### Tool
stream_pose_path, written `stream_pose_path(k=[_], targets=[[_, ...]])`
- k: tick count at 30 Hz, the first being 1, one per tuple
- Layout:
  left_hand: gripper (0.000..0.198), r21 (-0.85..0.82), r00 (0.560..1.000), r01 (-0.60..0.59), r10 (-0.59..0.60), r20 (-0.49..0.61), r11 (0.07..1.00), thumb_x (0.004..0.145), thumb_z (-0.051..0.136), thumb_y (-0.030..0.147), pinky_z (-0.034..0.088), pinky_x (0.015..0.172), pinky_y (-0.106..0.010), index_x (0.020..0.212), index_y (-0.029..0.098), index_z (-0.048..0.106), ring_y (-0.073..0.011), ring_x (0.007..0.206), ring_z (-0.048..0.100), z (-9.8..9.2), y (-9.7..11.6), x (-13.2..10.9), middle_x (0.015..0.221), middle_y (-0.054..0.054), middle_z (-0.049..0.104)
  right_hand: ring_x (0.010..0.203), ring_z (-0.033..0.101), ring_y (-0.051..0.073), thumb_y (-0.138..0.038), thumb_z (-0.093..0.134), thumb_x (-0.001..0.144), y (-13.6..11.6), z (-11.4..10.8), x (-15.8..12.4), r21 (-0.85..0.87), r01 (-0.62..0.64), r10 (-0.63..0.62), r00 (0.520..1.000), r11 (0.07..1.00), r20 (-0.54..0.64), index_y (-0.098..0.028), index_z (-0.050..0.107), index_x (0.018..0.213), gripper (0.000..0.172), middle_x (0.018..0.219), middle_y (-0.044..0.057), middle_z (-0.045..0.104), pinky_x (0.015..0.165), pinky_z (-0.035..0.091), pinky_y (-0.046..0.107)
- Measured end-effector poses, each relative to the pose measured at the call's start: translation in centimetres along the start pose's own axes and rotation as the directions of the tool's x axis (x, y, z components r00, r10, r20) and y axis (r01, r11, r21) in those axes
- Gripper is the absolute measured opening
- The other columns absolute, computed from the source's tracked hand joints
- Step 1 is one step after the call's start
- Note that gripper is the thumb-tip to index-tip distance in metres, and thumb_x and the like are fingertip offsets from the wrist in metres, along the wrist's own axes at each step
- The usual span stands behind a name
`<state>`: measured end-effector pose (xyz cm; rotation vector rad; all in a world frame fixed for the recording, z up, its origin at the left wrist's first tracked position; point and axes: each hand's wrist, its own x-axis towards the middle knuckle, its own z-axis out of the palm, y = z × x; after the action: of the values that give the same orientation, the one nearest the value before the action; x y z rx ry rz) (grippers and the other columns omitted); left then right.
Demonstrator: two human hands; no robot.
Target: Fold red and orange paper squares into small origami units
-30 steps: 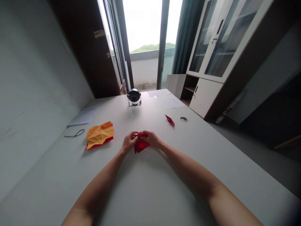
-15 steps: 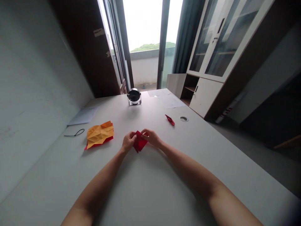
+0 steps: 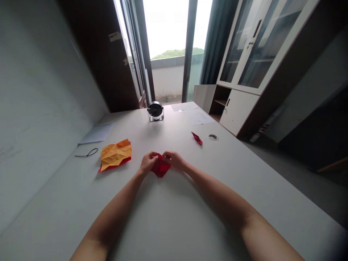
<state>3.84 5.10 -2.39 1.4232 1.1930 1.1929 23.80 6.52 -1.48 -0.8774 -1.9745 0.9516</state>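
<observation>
Both my hands meet over the middle of a grey-white table [image 3: 168,217]. My left hand [image 3: 147,162] and my right hand [image 3: 174,160] pinch a small folded piece of red paper [image 3: 160,168] from either side, fingers curled on its top edge. The paper's lower point hangs just above or on the tabletop. A second small folded red paper [image 3: 197,138] lies further back to the right, apart from my hands.
A creased orange sheet [image 3: 115,153] lies on a red sheet at the left. A black cable tie [image 3: 87,153], white papers [image 3: 96,133], a small round desk fan [image 3: 155,111] and a cable hole [image 3: 213,137] are further back. Cabinets stand at the right.
The red paper has been turned and folded smaller between my fingers. My hands have shifted slightly away from me and stayed together.
</observation>
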Motion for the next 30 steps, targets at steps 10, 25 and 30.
stream_pose_path(k=[10, 25, 30], targets=[[0.023, 0.105, 0.998, -0.016, 0.01, 0.054, 0.994, 0.079, 0.066, 0.038, 0.045, 0.059, -0.023, 0.08, 0.016, 0.071, -0.0149, 0.066, 0.06, -0.5, 0.3, 0.2, 0.074, -0.003, 0.069, 0.068, 0.055, 0.013, -0.017, 0.057, 0.08, 0.3, 0.0, -0.1, -0.002, 0.043, -0.043, 0.998, 0.999, 0.043, -0.017, 0.069, 0.086, 0.013, 0.078, 0.0, 0.067, 0.066, 0.042, 0.023], [0.029, 0.073, 1.0, -0.029, 0.029, 0.005, 0.997, 0.083, 0.062, 0.044, 0.04, 0.057, -0.022, 0.078, 0.016, 0.069, -0.0129, 0.062, 0.052, -0.5, 0.2, 0.0, 0.069, 0.0, 0.063, 0.063, 0.052, 0.011, -0.023, 0.059, 0.082, 0.9, 0.3, 0.0, 0.009, -0.03, 0.03, 1.0, 1.0, 0.007, -0.019, 0.066, 0.098, 0.018, 0.075, -0.002, 0.064, 0.06, 0.04, 0.021], [0.035, 0.07, 0.999, -0.042, 0.041, 0.021, 0.997, 0.088, 0.055, 0.048, 0.04, 0.056, -0.022, 0.082, 0.016, 0.068, -0.0131, 0.062, 0.053, 0.0, 0.2, -0.2, 0.07, -0.001, 0.063, 0.061, 0.05, 0.011, -0.029, 0.06, 0.085, 1.5, 0.1, 0.1, 0.049, -0.066, 0.066, 0.998, 0.997, -0.003, -0.02, 0.067, 0.106, 0.024, 0.072, -0.002, 0.062, 0.058, 0.039, 0.021]])
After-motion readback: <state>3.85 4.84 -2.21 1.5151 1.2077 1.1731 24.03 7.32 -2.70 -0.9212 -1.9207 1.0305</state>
